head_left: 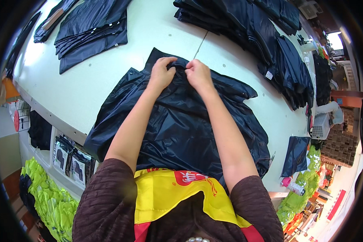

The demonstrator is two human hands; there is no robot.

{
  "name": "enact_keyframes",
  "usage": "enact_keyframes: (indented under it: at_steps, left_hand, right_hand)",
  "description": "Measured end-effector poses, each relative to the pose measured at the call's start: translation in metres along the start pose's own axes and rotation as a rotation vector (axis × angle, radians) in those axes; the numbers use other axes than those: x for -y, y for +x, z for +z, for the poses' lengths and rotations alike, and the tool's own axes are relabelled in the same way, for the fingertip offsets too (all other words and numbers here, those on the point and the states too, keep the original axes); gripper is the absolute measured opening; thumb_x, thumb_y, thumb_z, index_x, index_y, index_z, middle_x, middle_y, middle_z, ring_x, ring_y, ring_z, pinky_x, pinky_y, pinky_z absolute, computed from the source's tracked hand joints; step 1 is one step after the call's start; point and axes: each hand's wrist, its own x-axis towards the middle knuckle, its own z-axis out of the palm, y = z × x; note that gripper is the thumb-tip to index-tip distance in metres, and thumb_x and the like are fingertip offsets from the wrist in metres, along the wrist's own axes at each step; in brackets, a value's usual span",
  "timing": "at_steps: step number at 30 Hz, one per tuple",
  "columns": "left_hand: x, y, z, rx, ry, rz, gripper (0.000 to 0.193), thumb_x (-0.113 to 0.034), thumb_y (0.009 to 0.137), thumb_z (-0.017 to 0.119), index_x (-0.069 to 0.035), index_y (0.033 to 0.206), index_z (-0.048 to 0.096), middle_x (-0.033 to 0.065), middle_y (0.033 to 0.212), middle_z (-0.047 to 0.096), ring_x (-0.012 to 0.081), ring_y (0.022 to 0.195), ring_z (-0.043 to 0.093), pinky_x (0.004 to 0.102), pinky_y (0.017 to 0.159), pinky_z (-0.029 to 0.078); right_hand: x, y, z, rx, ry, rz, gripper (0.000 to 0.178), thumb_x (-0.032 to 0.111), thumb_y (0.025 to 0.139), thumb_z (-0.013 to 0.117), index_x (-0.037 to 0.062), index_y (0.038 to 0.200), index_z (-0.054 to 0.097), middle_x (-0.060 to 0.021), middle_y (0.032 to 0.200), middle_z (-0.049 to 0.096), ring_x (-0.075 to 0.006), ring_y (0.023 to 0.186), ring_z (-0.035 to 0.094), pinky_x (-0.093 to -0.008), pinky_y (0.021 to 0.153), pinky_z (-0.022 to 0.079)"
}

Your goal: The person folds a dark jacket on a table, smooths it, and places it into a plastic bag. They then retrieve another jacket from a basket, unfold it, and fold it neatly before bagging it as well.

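Two bare hands meet over a dark, glossy garment (179, 125) in the head view. The garment lies loosely spread on the pale tabletop (149, 30), directly in front of the person, its near side reaching the yellow apron (157, 199). The left hand (163, 74) pinches cloth at the garment's far edge between thumb and fingers; the right hand (197, 76) pinches it just beside, with a narrow gap between the two. Exactly which layers sit under the fingertips cannot be told.

The likeliest trouble is slipping: the fabric looks slick, so a light pinch could lose one layer while keeping another, leaving the edge uneven. The body of the garment is rumpled, and creases could get trapped if the cloth is pressed down without smoothing. Both forearms pass over it, so a sleeve or elbow could drag it askew. Its near part, close to the apron, could catch there or slide toward the person under its own weight. A wide pull to the right could also brush the dark stack (246, 30), similar in colour, and muddle the pieces.
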Motion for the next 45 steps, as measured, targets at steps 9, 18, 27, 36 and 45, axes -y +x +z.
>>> enact_keyframes:
  at_steps: [9, 18, 27, 36, 45]
  left_hand:
    - [-0.008, 0.004, -0.061, 0.074, 0.671, -0.387, 0.046, -0.036, 0.071, 0.07, -0.002, 0.101, 0.06, 0.0215, 0.098, 0.064, 0.0376, 0.096, 0.06, 0.0429, 0.082, 0.046]
    - [0.02, 0.002, -0.094, 0.038, 0.59, -0.243, 0.044, -0.045, 0.077, 0.064, -0.009, 0.101, 0.064, 0.0115, 0.087, 0.067, 0.029, 0.085, 0.064, 0.0379, 0.074, 0.048]
    - [-0.002, -0.033, -0.165, 0.221, 0.904, -0.522, 0.07, -0.056, 0.067, 0.071, -0.004, 0.111, 0.054, 0.0193, 0.109, 0.062, 0.0324, 0.103, 0.059, 0.0405, 0.085, 0.046]
    - [-0.006, -0.1, -0.128, -0.043, 0.597, 0.347, 0.023, -0.002, 0.07, 0.061, -0.008, 0.093, 0.062, 0.0106, 0.09, 0.058, 0.0293, 0.089, 0.058, 0.0369, 0.073, 0.049]
    - [0.0, -0.109, -0.121, -0.084, 0.554, 0.282, 0.029, -0.004, 0.069, 0.061, -0.009, 0.098, 0.062, 0.0096, 0.097, 0.058, 0.03, 0.094, 0.057, 0.037, 0.079, 0.048]
  right_hand:
    - [0.045, 0.009, 0.032, 0.112, -0.077, 0.018, 0.016, 0.003, 0.071, 0.059, 0.0043, 0.085, 0.065, -0.0214, 0.088, 0.064, -0.037, 0.088, 0.062, -0.0436, 0.079, 0.049]
    - [-0.025, -0.06, -0.05, -0.173, -0.041, -0.28, 0.034, 0.027, 0.082, 0.062, 0.0016, 0.104, 0.062, -0.0163, 0.1, 0.065, -0.0327, 0.097, 0.059, -0.0405, 0.086, 0.046]
    - [-0.317, -0.295, -0.221, -0.478, -0.665, 0.487, 0.046, 0.03, 0.083, 0.06, -0.0036, 0.115, 0.056, -0.0232, 0.115, 0.058, -0.0379, 0.109, 0.053, -0.0424, 0.095, 0.04]
    - [-0.404, -0.417, -0.248, -0.442, -0.66, 0.931, 0.039, 0.035, 0.082, 0.06, -0.0029, 0.091, 0.063, -0.0213, 0.089, 0.065, -0.0385, 0.083, 0.062, -0.0461, 0.076, 0.047]
    - [-0.328, -0.371, -0.27, -1.024, 1.039, 0.701, 0.019, 0.025, 0.087, 0.054, 0.0083, 0.08, 0.05, -0.0029, 0.074, 0.053, -0.0115, 0.061, 0.05, -0.0268, 0.055, 0.042]
